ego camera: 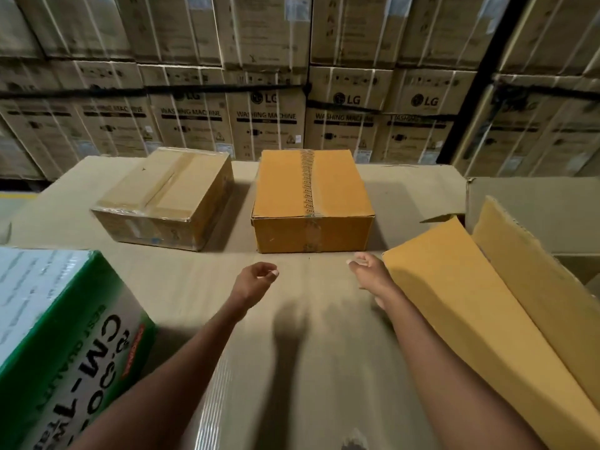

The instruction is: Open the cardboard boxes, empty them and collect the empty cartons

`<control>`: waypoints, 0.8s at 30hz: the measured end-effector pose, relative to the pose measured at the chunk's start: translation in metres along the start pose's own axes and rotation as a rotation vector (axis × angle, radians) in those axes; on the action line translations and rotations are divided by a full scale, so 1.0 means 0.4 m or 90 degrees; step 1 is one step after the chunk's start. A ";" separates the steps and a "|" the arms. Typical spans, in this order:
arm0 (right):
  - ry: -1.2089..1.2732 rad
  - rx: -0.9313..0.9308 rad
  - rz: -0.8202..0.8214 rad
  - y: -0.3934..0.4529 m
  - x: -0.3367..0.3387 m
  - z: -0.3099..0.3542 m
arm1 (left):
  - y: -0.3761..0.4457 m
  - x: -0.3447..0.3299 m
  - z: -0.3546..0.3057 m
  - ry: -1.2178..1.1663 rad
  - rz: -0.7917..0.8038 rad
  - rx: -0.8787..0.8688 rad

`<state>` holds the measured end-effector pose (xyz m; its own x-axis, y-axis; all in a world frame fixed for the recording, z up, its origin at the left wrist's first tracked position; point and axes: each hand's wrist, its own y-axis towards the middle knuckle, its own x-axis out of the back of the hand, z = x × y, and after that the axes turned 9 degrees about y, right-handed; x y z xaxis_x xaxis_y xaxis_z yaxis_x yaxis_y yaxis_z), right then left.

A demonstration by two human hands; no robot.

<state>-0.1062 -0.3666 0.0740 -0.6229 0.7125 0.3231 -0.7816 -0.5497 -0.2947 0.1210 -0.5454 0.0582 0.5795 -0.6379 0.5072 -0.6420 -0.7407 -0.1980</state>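
Big wall of washing machine cartons (269,121) at the back. On the cardboard worktop (292,336): an opened yellow box (480,303) on the right, a green box (58,336) on the left, then two taped boxes, orange (308,203) and brown (165,196). Left hand (256,280) and right hand (367,267) hover apart near the orange one, fingers loosely curled, holding nothing.

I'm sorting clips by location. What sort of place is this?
Most likely a warehouse or stockroom: a wall of stacked washing machine cartons fills the background, and sealed boxes, an orange one and a brown one, sit on a cardboard-covered surface.
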 end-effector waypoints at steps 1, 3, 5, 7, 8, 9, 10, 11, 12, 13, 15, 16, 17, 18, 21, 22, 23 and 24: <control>0.006 -0.003 -0.017 0.035 -0.003 0.007 | 0.040 0.009 -0.002 0.006 0.004 -0.005; 0.013 -0.007 -0.047 0.095 -0.005 0.029 | 0.117 0.026 0.000 -0.009 -0.001 -0.015; 0.031 -0.021 -0.074 0.150 -0.003 0.046 | 0.180 0.043 0.005 -0.038 -0.030 -0.021; 0.046 -0.031 -0.107 0.200 0.001 0.060 | 0.236 0.054 0.011 -0.055 -0.061 -0.025; 0.048 -0.033 -0.124 0.222 0.003 0.062 | 0.255 0.057 0.008 -0.057 -0.072 -0.029; 0.052 -0.035 -0.138 0.237 0.005 0.068 | 0.279 0.058 0.011 -0.062 -0.078 -0.043; 0.056 -0.037 -0.146 0.255 0.006 0.071 | 0.297 0.062 0.007 -0.064 -0.073 -0.056; 0.052 -0.041 -0.147 0.270 0.007 0.072 | 0.323 0.064 0.010 -0.069 -0.058 -0.071; 0.040 -0.048 -0.142 0.286 0.007 0.073 | 0.345 0.068 0.007 -0.082 -0.042 -0.072; 0.025 -0.059 -0.134 0.300 0.008 0.075 | 0.372 0.071 0.011 -0.094 -0.032 -0.063; 0.009 -0.069 -0.112 0.327 0.007 0.081 | 0.419 0.082 0.013 -0.109 -0.007 -0.031; 0.010 -0.070 -0.098 0.338 0.006 0.080 | 0.438 0.085 0.015 -0.117 0.006 -0.028; 0.016 -0.069 -0.085 0.345 0.005 0.079 | 0.456 0.083 0.021 -0.129 0.021 -0.037; 0.029 -0.067 -0.075 0.351 0.003 0.078 | 0.462 0.079 0.021 -0.140 0.033 -0.042; 0.058 -0.063 -0.084 0.351 0.005 0.065 | 0.459 0.065 0.031 -0.173 0.021 -0.041; 0.057 -0.063 -0.093 0.345 0.006 0.057 | 0.450 0.062 0.038 -0.181 0.005 -0.036; 0.057 -0.065 -0.104 0.335 0.006 0.052 | 0.439 0.060 0.046 -0.193 -0.012 -0.040; 0.060 -0.068 -0.113 0.318 0.006 0.046 | 0.419 0.061 0.048 -0.202 -0.031 -0.038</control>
<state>-0.2076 -0.4430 0.0539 -0.4665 0.8339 0.2948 -0.8677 -0.3667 -0.3357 0.0373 -0.6890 0.0213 0.7316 -0.6433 0.2257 -0.6331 -0.7639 -0.1252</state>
